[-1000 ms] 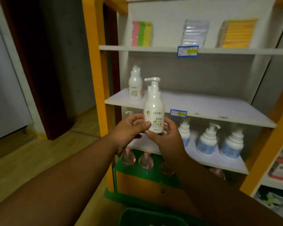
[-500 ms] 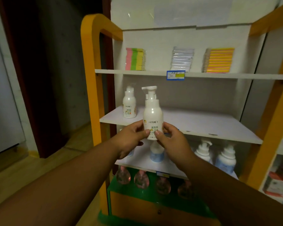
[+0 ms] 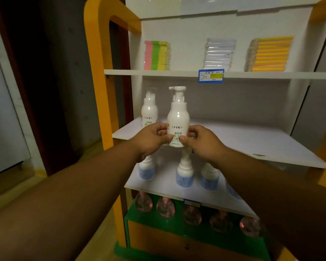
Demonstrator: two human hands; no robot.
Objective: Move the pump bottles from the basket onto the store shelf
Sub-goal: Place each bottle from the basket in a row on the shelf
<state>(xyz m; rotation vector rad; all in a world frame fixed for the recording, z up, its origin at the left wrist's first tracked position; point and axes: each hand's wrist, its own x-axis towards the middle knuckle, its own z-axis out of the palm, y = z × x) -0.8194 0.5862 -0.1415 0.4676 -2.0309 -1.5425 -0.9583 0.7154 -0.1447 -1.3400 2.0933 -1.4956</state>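
Note:
I hold a white pump bottle (image 3: 177, 117) upright between both hands, at the front edge of the middle white shelf (image 3: 233, 140). My left hand (image 3: 151, 140) grips its lower left side and my right hand (image 3: 201, 142) grips its lower right side, thumbs across the label. A second white pump bottle (image 3: 149, 110) of the same kind stands on that shelf just to the left and behind. The basket is out of view.
The shelf unit has an orange frame (image 3: 100, 72). The top shelf carries coloured sponge packs (image 3: 156, 55) and a blue price tag (image 3: 211, 76). Blue-labelled pump bottles (image 3: 184, 176) stand on the lower shelf, pink bottles (image 3: 166, 207) below them. The middle shelf's right part is bare.
The bottle and both hands have moved up and forward to the middle shelf's front edge, beside the standing bottle. The view has tilted up, and the green basket has dropped out of sight.

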